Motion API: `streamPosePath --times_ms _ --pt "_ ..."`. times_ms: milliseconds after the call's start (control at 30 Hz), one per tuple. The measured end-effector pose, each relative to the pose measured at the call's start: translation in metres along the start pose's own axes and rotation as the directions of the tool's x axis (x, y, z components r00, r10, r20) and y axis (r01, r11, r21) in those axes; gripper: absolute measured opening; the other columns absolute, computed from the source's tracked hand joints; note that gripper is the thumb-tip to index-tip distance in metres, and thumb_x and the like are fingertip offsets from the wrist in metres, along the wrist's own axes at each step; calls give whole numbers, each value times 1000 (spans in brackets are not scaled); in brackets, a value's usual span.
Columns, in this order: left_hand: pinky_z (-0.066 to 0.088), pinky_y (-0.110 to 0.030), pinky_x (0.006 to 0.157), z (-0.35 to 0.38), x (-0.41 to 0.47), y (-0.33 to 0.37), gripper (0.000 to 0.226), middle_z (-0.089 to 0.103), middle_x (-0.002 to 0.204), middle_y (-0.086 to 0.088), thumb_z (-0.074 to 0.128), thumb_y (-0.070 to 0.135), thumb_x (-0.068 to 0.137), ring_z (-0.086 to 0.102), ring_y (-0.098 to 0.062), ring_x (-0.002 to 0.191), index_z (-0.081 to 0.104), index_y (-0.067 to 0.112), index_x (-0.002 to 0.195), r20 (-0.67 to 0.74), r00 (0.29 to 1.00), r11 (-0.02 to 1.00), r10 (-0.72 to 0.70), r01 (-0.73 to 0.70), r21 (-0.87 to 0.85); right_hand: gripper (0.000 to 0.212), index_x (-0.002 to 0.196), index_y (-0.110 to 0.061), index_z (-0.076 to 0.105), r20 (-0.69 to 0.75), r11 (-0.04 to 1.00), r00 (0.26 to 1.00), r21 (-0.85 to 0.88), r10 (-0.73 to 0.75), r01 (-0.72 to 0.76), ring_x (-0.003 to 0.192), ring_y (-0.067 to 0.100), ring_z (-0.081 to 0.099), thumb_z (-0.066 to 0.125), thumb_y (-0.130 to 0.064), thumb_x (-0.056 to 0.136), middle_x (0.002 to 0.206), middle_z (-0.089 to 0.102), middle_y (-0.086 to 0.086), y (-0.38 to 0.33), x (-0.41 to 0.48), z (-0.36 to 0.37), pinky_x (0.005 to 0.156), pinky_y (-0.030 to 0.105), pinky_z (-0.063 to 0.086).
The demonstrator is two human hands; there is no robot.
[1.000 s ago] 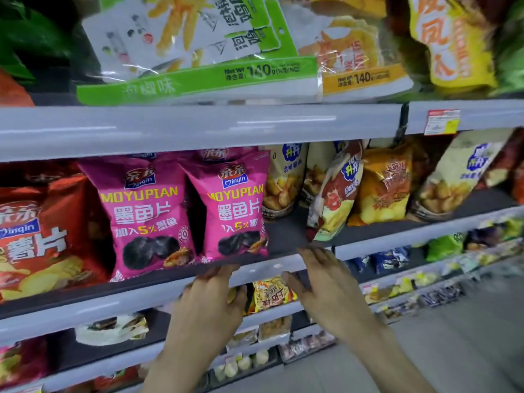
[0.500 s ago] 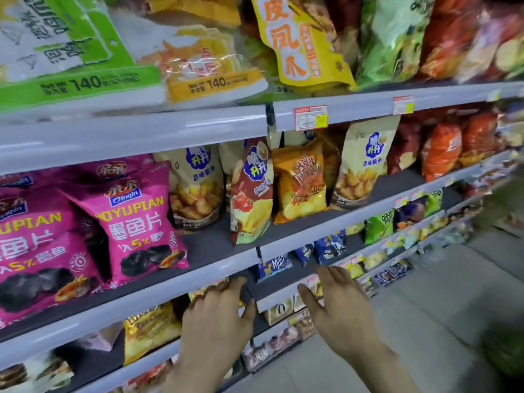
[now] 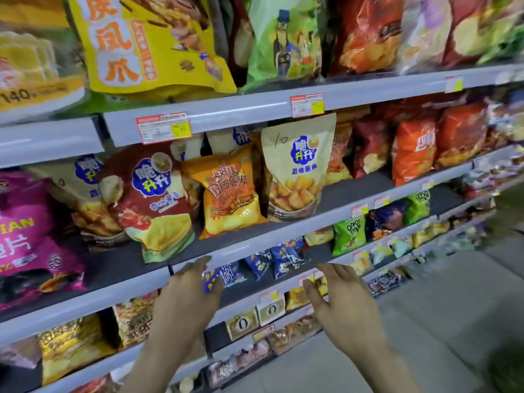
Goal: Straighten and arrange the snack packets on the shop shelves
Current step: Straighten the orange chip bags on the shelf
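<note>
Both my hands hover in front of the grey shelf edge [image 3: 255, 245], fingers apart and holding nothing. My left hand [image 3: 187, 296] is just below a red-and-yellow packet [image 3: 156, 205] that leans to the left on the middle shelf. My right hand [image 3: 343, 302] is lower right, before small blue packets [image 3: 283, 259]. An orange packet [image 3: 229, 194] and a beige packet [image 3: 297, 171] stand upright beside the leaning one. Magenta packets [image 3: 25, 236] fill the far left.
The top shelf holds a yellow bag [image 3: 141, 43], a green bag [image 3: 283, 38] and red bags [image 3: 371, 32]. Orange bags [image 3: 414, 148] stand further right on the middle shelf. Lower shelves carry green onion-ring packets [image 3: 348, 234] and small items. Grey floor [image 3: 425, 321] lies to the right.
My view and both hands have shifted to the right along the shelves. The magenta packets have slid to the left edge; the red, orange and beige packets are now in the centre.
</note>
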State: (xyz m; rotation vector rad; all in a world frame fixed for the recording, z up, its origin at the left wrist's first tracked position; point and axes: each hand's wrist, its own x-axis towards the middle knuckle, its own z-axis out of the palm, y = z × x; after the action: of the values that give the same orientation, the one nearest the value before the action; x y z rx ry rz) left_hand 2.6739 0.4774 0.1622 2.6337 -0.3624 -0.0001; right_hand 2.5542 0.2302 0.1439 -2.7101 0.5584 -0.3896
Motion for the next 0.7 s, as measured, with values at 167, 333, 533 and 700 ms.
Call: streamPosePath --times_ms 167,333,533,700 --pt "45 -39 74 10 42 11 59 69 127 -14 72 32 97 66 -42 108 52 15 149 -134 990 997 -51 43 -61 45 135 -19 63 -9 998 1000 67 -8 8 119 29 58 64 -44 98 123 69 3 29 46 -4 87 43 53" --pt "49 -46 86 26 99 13 78 57 149 -15 70 45 96 61 -45 122 37 16 160 -145 986 989 -83 64 -132 51 147 -25 53 0 986 1000 165 -15 15 136 22 46 59 -46 101 141 60 -1 39 99 -2 100 41 50" --pt "46 -55 108 45 163 24 99 52 150 -19 78 57 86 48 -43 137 31 8 160 -188 965 936 -184 114 -332 73 158 -28 35 99 917 994 391 47 -83 138 26 49 68 -50 97 145 55 5 55 160 -2 105 44 47" --pt "48 -52 105 53 197 34 95 61 141 -15 89 53 76 57 -43 129 43 13 148 -202 940 851 -275 140 -505 100 163 -27 22 181 740 979 644 99 -194 150 18 36 80 -46 84 159 39 -12 65 220 -9 118 45 40"
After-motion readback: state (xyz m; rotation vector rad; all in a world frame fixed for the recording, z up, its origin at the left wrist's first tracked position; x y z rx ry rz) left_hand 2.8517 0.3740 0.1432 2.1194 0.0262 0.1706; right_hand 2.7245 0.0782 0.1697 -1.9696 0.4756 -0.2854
